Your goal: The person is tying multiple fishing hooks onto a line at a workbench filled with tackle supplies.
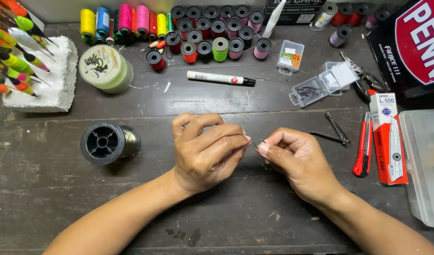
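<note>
**Two hands pinching a small fishing hook above a dark wooden table**

The hook (260, 142) is tiny and mostly covered by your fingertips; only a thin dark sliver shows in the gap between the hands. Whether a line runs to it cannot be made out. At the right, a clear plastic box (423, 165) is cut off by the frame edge.

The hook sits just where the two hands meet, over the middle of the table (51, 189). Your left hand (207, 151) pinches toward it from the left, thumb and forefinger closed at the tip, the other fingers curled. Your right hand (299, 158) grasps the hook between thumb and forefinger, knuckles up, remaining fingers folded under. Both forearms come in from the bottom edge and converge, wrists low to the table.

Near the left hand lies a black spool of fine line (108, 141). Near the right hand lie small metal pliers (337, 130) and a red utility knife (364, 146) beside its box (388, 139). Farther back are a white marker pen (220, 78), an open clear hook case (321, 85) and rows of coloured thread spools (212, 33).
</note>
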